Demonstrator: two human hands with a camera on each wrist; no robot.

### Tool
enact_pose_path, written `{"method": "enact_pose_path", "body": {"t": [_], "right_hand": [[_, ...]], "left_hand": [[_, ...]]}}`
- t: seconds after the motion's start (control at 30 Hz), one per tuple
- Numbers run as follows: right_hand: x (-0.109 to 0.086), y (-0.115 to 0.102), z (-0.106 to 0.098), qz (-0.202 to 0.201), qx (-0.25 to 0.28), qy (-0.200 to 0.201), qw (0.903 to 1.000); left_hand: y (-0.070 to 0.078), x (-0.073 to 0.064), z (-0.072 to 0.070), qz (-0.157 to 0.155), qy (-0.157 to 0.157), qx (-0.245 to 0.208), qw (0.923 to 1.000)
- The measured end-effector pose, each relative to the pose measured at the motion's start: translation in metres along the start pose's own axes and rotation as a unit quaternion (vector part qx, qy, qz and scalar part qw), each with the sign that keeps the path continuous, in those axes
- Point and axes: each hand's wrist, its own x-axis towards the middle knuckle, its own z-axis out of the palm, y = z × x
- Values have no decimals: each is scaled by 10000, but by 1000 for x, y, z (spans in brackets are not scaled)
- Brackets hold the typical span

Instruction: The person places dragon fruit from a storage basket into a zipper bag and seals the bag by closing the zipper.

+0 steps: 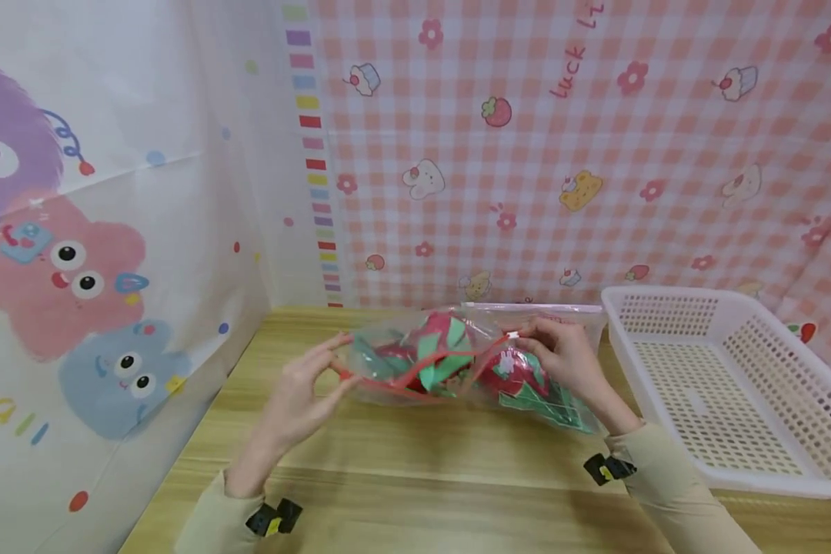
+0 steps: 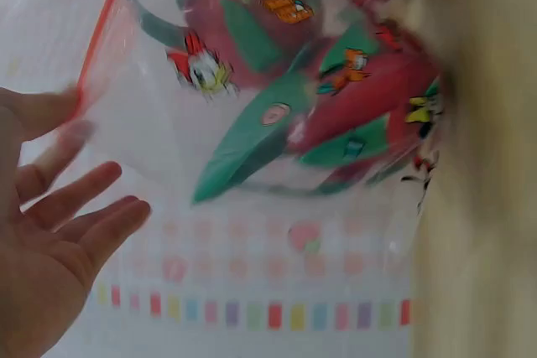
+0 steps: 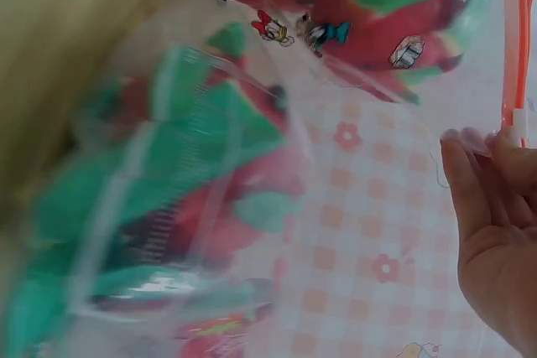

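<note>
A clear zip bag [image 1: 370, 360] with a red zip strip [image 1: 457, 353] and cartoon prints lies on its side, holding red-and-green dragon fruits [image 2: 357, 115]. My left hand [image 1: 303, 394] pinches the left end of the red strip between thumb and index finger, the other fingers spread apart in the left wrist view. At the strip's right end, my right hand [image 1: 569, 360] pinches the bag edge by the white slider [image 1: 512, 335]. The mouth gapes between the hands. Close by on the right lies a second clear bag [image 3: 168, 207] with similar red-and-green fruit, partly behind my right hand.
A white perforated plastic basket [image 1: 727, 477] stands right of the bags, near my right forearm. Behind the wooden table [image 1: 415, 477] hangs a pink checked cloth [image 1: 526, 154]; a white cartoon-printed sheet [image 1: 201, 231] borders the left side.
</note>
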Motion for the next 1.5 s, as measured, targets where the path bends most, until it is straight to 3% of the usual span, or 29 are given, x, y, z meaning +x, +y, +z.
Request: {"method": "enact_pose_path", "body": {"t": [0.07,0.17,0.4,0.57,0.7,0.8,0.93,1.03,1.17,1.27,1.37,1.5], "right_hand": [[-9,1,1,-64,-90,-70,9999],[-19,5,2,-154,-176,-294,9993],[-31,20,5,-356,-541,-480,9967],[-33,24,21,-791,-787,-481,9926],[-35,23,35,-949,-943,-607,9891],[-37,20,39,-906,-1192,-622,9868],[-41,17,35,-913,-1406,-733,9831],[-46,14,30,-1008,-1469,-933,9796],[-54,11,25,-1074,-1389,-1121,9781],[-61,11,23,-1236,-1340,-1033,9778],[-66,10,22,-1403,-1320,-773,9782],[-73,2,20,-1455,-1548,-446,9761]], "left_hand": [[10,-11,13,354,-171,-20,9992],[19,-22,29,494,-336,-166,9981],[21,-32,39,197,-819,-60,9964],[14,-43,45,-295,-1426,290,9889],[7,-52,53,-721,-2132,723,9717],[9,-56,57,-649,-2309,1266,9625],[23,-57,62,-216,-2106,2392,9476],[35,-58,70,-23,-1888,3216,9279],[49,-64,80,-171,-1857,3915,9011],[57,-70,83,-406,-1873,4330,8808],[62,-73,86,-573,-1794,4568,8694],[63,-71,91,-591,-1773,4687,8634]]}}
